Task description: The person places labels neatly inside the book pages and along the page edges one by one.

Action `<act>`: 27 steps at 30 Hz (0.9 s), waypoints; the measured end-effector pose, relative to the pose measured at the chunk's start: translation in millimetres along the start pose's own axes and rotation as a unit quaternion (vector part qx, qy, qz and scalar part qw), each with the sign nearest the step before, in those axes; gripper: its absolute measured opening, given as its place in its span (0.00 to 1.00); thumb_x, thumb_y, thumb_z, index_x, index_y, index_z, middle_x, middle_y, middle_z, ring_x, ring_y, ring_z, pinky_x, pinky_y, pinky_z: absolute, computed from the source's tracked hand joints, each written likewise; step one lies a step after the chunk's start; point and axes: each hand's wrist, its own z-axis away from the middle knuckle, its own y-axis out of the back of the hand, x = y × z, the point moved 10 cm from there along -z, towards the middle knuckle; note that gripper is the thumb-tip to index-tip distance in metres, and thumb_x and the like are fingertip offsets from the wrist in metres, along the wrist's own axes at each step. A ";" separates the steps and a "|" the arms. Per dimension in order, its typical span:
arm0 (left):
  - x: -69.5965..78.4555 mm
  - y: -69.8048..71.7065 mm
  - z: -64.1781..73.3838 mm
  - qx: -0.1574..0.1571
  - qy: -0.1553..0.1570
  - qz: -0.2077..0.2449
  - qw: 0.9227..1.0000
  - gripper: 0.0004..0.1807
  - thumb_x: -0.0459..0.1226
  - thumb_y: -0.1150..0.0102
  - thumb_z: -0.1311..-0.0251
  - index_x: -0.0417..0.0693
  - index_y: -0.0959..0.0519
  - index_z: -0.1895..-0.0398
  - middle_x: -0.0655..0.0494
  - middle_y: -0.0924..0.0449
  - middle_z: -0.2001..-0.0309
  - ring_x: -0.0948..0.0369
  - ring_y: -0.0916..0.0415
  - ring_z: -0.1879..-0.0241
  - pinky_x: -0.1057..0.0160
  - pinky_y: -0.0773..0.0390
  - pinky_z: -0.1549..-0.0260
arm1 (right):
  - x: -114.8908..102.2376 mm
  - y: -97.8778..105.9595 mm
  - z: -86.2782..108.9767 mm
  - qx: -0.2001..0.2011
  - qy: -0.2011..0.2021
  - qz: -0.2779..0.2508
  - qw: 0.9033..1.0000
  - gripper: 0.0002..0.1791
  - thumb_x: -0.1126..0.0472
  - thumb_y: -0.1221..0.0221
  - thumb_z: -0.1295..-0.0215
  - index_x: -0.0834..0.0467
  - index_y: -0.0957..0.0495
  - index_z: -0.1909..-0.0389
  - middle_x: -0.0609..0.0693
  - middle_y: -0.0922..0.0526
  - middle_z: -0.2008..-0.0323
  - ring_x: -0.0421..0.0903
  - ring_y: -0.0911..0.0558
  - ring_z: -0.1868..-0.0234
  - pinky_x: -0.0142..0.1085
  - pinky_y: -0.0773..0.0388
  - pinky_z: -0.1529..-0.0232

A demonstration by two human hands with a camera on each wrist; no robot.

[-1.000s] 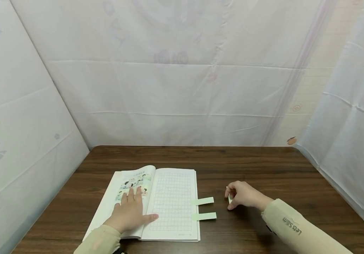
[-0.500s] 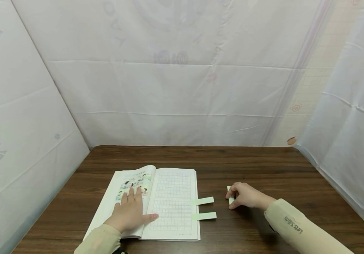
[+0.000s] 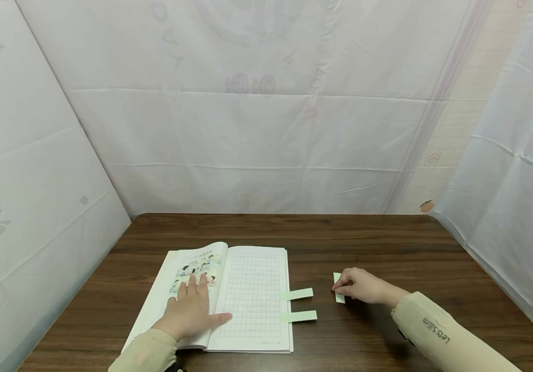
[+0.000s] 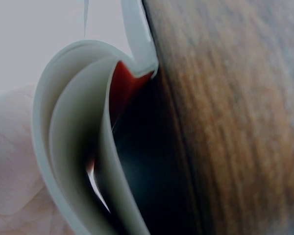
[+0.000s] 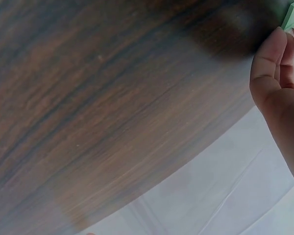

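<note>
An open book lies on the table, with a picture page (image 3: 155,305) on the left and a printed grid page (image 3: 252,289) on the right. My left hand (image 3: 189,315) rests spread on the picture page, its thumb reaching over the fold. Two pale green sticky notes (image 3: 300,294) stick out past the grid page's right edge. To their right, my right hand (image 3: 361,287) pinches a narrow pad of green sticky notes (image 3: 339,298), thumb and fingertips together at its left edge. In the right wrist view the pad (image 5: 293,13) shows just beyond the fingertips.
The dark wooden table (image 3: 378,237) has white patterned sheets (image 3: 266,144) hanging behind it and at both sides. In the left wrist view, the book's curled pages (image 4: 83,63) rise near the table edge.
The right thumb and fingertips have come together over the pad, which shows more of itself now. The right hand has shifted slightly to the right; the left hand stays still.
</note>
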 end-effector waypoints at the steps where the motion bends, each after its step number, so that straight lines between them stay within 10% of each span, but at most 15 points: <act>1: 0.0 0.1 0.1 0.000 0.001 0.000 1.000 0.68 0.71 0.37 0.54 0.26 0.50 0.26 0.19 0.53 0.28 0.23 0.53 0.31 0.24 0.41 0.43 | 0.2 0.4 0.0 0.002 0.002 0.000 1.000 0.09 0.62 0.40 0.32 0.63 0.14 0.60 0.49 0.21 0.63 0.37 0.26 0.72 0.30 0.25 0.71; 27: 0.9 1.5 1.4 0.003 -0.002 -0.001 1.000 0.68 0.70 0.37 0.53 0.26 0.49 0.27 0.18 0.53 0.29 0.22 0.52 0.31 0.24 0.41 0.43 | 20.1 17.1 1.7 0.116 -0.076 -0.083 0.987 0.07 0.67 0.38 0.35 0.68 0.17 0.66 0.53 0.15 0.72 0.44 0.16 0.74 0.37 0.17 0.71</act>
